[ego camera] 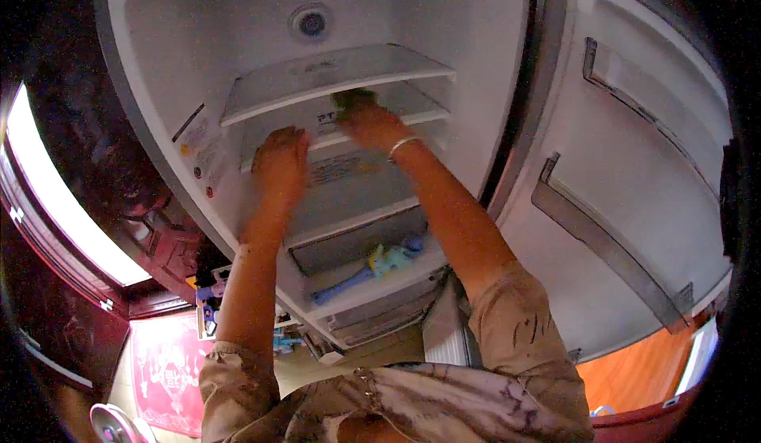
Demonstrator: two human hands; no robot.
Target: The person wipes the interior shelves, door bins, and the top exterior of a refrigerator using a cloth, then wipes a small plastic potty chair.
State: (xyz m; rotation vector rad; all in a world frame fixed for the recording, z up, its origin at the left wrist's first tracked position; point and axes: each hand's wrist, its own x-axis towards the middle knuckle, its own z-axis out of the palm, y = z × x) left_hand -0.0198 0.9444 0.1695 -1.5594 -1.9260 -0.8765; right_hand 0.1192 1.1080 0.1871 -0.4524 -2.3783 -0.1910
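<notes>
Both my hands reach into an open refrigerator (487, 44) with glass shelves. My right hand (374, 128), a pale band at its wrist, is shut on a blurred green item (355, 99), perhaps a cloth or scrubber. It is between the top glass shelf (339, 71) and the shelf below (422, 113). My left hand (280, 156) is near the left part of that lower shelf's front edge, fingers bent; whether it grips the edge is unclear. Below, a blue, yellow and pale green object (380, 264) with a long blue end lies at the refrigerator's bottom.
To the right the refrigerator door (642, 163) hangs open, with a door bin (606, 252) on its inner face. A bright window (71, 193) and a red printed mat (169, 371) are at left. A drawer front (380, 318) sits low before me.
</notes>
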